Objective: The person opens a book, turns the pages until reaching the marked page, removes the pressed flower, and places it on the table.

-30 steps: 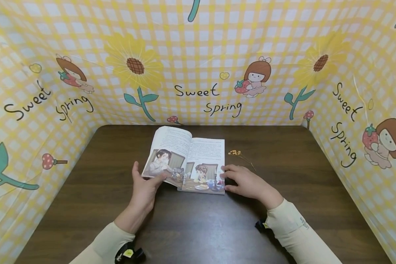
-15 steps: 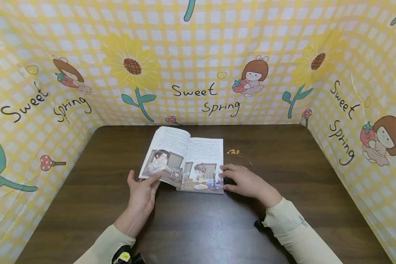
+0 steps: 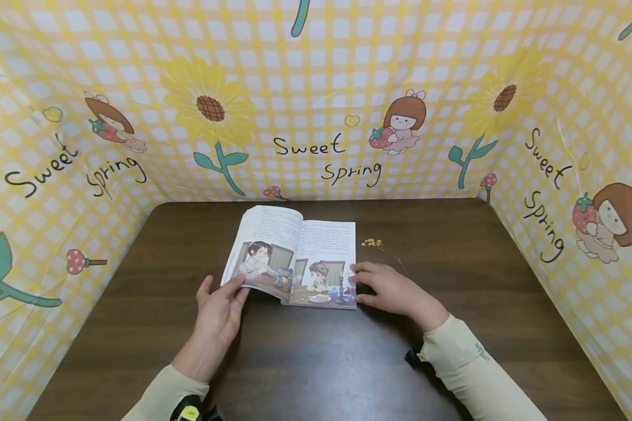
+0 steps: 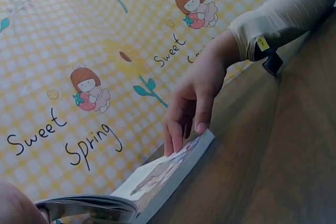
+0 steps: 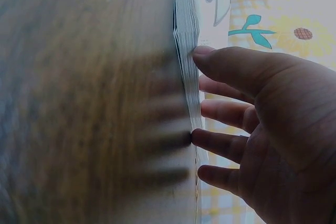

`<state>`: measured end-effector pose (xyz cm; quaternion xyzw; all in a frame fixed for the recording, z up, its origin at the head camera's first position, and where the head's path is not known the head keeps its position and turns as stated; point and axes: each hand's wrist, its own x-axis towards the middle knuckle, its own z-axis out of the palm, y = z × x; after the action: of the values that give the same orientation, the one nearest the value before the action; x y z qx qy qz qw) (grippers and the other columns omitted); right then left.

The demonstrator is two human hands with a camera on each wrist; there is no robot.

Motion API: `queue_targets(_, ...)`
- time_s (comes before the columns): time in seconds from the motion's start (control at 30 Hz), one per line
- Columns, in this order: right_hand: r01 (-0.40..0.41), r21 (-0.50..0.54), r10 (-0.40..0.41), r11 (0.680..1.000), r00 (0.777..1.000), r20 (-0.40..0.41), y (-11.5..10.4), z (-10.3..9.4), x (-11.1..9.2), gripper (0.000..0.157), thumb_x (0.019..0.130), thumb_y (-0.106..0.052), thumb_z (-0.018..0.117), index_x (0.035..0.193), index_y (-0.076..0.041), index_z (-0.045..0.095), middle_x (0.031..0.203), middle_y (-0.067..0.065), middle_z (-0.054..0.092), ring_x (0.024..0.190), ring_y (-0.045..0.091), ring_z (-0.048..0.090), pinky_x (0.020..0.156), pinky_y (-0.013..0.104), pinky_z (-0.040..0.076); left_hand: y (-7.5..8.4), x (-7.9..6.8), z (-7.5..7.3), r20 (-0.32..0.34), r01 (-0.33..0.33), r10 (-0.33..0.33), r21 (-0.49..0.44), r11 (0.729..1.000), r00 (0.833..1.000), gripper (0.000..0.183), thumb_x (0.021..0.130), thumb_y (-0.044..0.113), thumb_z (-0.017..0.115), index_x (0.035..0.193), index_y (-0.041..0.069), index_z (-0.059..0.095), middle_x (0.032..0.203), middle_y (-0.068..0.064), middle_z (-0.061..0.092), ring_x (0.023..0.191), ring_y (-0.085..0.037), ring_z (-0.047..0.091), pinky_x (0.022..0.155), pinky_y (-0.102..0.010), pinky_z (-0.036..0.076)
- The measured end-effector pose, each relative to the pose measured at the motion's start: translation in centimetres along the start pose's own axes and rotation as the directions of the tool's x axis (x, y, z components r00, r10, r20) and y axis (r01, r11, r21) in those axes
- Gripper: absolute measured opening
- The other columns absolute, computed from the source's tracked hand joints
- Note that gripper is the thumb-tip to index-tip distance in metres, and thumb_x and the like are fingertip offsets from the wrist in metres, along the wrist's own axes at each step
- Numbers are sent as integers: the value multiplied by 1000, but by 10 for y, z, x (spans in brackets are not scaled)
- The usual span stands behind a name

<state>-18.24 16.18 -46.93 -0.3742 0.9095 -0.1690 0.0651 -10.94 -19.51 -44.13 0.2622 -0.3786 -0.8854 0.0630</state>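
An open illustrated book [image 3: 323,240] lies on the dark wooden table, with text above a coloured picture on both pages. At its lower left corner, my left hand [image 3: 214,321] pinches the raised left pages, thumb on top and fingers partly hidden underneath. My right hand [image 3: 397,295] is at the book's right edge. The right wrist view shows that hand's fingers [image 5: 223,114] spread and fairly straight, with the tips along the page block [image 5: 188,61]. The left wrist view shows the left-hand pages [image 4: 100,205] arched up from the spine.
A small sprig of dried yellow flowers [image 3: 373,242] lies to the right of the book, beyond the right hand. A yellow checked cloth [image 3: 316,76] printed with flowers and cartoon figures walls the table [image 3: 316,362] at the back and both sides.
My left hand has slid left and slightly toward me, its thumb going from over the picture to the page corner. The right hand has stayed at the book's right edge.
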Motion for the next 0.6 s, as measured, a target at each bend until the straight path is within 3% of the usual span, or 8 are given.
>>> queue_targets(0.1,-2,3,2,1000,1000,1,-1,0,0,42,97,-31,71,135,-13,67,153,9,52,140,29,50,117,52,37,-1,1,-2,1,-7,7,-12,1000,1000,103,93,-13,62,159,27,-7,136,-8,33,111,-12,63,102,-26,51)
queue_targets(0.23,-6,0,6,1000,1000,3,-2,-1,0,42,97,-31,72,135,-13,67,153,8,52,140,29,50,116,52,38,-3,2,-2,49,21,-20,-27,999,999,102,96,-11,59,158,29,-11,139,-6,40,119,-13,60,109,-33,47)
queue_targets(0.3,-9,-4,9,1000,1000,4,-2,-2,1,42,97,-31,72,135,-14,67,153,7,52,140,28,50,116,52,38,-6,3,-1,94,40,-38,-25,999,995,92,98,-9,57,157,28,-3,140,-3,46,125,-14,57,113,-39,43)
queue_targets(0.47,-1,-8,1,1000,1000,1,-1,-1,1,42,97,-31,71,135,-13,67,152,8,52,140,28,51,116,51,38,-15,3,1,193,56,-48,-36,998,980,58,101,-7,53,149,21,35,136,2,62,128,-16,59,119,-48,35)
queue_targets(0.6,3,-6,-3,1000,1000,-2,-1,-1,1,42,97,-31,71,135,-13,67,152,8,53,139,28,51,116,51,39,-22,3,5,263,53,-45,-22,998,964,58,102,-7,50,151,22,39,138,2,61,131,-16,57,119,-49,35)
